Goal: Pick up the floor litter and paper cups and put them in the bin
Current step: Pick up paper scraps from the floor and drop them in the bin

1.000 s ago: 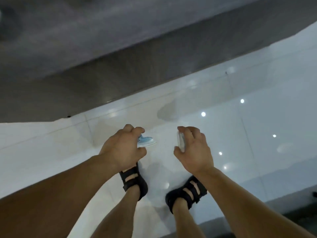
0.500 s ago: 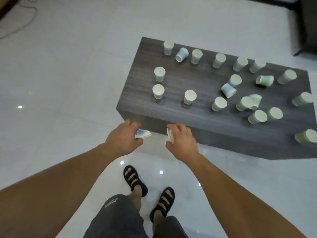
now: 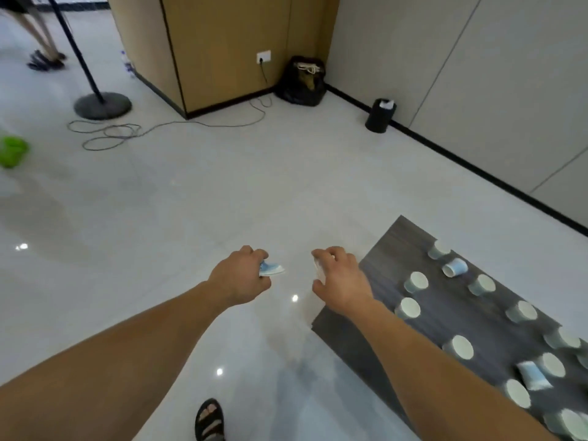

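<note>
My left hand (image 3: 238, 278) grips a flattened blue and white paper cup (image 3: 270, 268) that sticks out to the right of the fingers. My right hand (image 3: 340, 278) holds a flat white piece of litter (image 3: 317, 265), mostly hidden behind the fingers. Both hands are held out over the white tiled floor. A small black bin (image 3: 380, 116) with white paper at its top stands by the far wall. Several paper cups, such as one upright (image 3: 416, 280) and one lying on its side (image 3: 455, 267), sit on the low dark wooden table (image 3: 381, 272) at the right.
A black rubbish bag (image 3: 302, 82) sits in the far corner by a wooden cabinet (image 3: 222, 43). A grey cable (image 3: 159, 127) loops over the floor near a black stand base (image 3: 102, 105). A green object (image 3: 12, 151) lies at the left edge. Another person's legs (image 3: 41, 43) are at the top left.
My view has swung up and left, from the table top to the far wall, bringing the bin into sight. Both hands keep the same hold on their pieces.
</note>
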The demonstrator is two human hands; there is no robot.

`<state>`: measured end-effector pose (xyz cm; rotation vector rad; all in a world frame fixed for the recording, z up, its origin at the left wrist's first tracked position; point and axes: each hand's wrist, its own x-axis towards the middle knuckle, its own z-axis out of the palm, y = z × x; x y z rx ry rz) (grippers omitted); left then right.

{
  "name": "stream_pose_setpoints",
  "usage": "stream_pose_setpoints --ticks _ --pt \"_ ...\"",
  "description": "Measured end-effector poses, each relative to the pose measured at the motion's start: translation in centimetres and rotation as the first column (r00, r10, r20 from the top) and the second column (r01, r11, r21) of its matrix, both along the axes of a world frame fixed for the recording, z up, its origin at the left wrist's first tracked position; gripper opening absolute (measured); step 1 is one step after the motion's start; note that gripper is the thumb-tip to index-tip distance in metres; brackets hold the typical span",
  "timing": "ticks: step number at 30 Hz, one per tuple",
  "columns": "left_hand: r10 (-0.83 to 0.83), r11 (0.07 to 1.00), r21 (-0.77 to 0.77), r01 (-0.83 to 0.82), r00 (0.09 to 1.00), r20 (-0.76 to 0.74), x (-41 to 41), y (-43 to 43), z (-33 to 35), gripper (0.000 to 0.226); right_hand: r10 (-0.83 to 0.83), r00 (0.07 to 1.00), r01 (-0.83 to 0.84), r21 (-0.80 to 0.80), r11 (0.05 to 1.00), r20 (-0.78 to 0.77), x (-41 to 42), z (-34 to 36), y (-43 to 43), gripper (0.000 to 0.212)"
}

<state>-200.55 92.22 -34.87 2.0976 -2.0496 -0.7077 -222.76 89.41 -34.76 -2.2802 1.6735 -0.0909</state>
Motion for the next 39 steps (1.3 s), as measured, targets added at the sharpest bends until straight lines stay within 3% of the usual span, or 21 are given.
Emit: stream_pose_setpoints --ticks 6,11,25,32,39 --pt "0.081 0.996 -0.025 -0.080 0.996 0.043 10.5 -5.0 2.4 0.057 0.055 0.998 -0.053 -0.068 0.996 0.027 10.1 1.9 -6.9 0.058" --pt "0.075 0.997 -0.035 -0.074 0.996 0.038 13.5 -12.4 3.0 0.057 0.087 0.996 -0.086 -0.078 0.993 0.014 13.6 2.0 -13.5 0.058" --pt "0.117 0.990 -0.087 -0.108 0.987 0.108 15.5 -42.4 5.6 0.056 0.111 0.990 -0.103 -0.095 0.990 0.083 15.3 3.2 -45.0 0.058" --pt "0.093 0.995 -0.052 -0.089 0.993 0.074 16.1 -56.2 4.5 0.057 0.060 0.997 -0.057 -0.058 0.997 0.041 15.0 2.7 -58.5 0.059" --pt "-0.033 0.996 -0.086 0.035 0.999 0.027 16.7 -75.0 3.4 0.058 -0.077 0.997 0.079 -0.085 0.993 0.032 15.3 2.4 -73.5 0.059"
